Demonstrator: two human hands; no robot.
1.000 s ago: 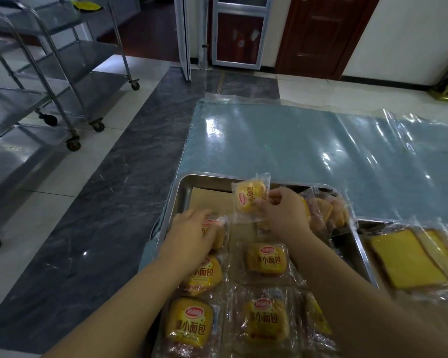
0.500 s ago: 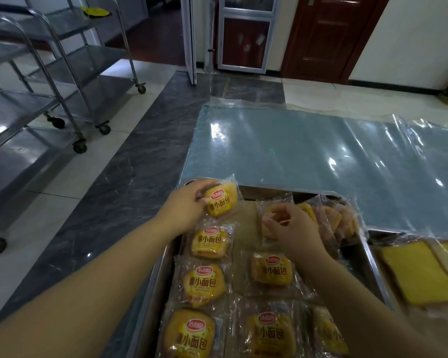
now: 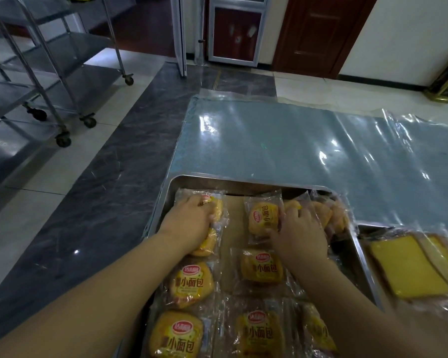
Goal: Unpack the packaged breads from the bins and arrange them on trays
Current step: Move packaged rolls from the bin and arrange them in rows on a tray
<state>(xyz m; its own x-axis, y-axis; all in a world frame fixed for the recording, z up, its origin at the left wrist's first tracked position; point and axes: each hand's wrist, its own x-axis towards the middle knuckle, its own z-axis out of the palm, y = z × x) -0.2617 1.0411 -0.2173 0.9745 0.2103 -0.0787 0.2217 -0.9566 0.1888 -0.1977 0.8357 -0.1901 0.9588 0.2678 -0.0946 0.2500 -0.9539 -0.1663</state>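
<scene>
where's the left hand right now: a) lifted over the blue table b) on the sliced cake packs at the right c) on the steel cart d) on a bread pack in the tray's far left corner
D: the left hand lies with fingers curled over a bread pack in the far left corner of the metal tray, while the right hand holds the middle pack.

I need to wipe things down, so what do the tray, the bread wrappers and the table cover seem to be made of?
Tray: likely stainless steel, grey with a shiny rolled rim. Bread wrappers: thin clear plastic film, glossy and crinkled, printed labels. Table cover: probably a clear plastic sheet; it wrinkles and throws glare.
</scene>
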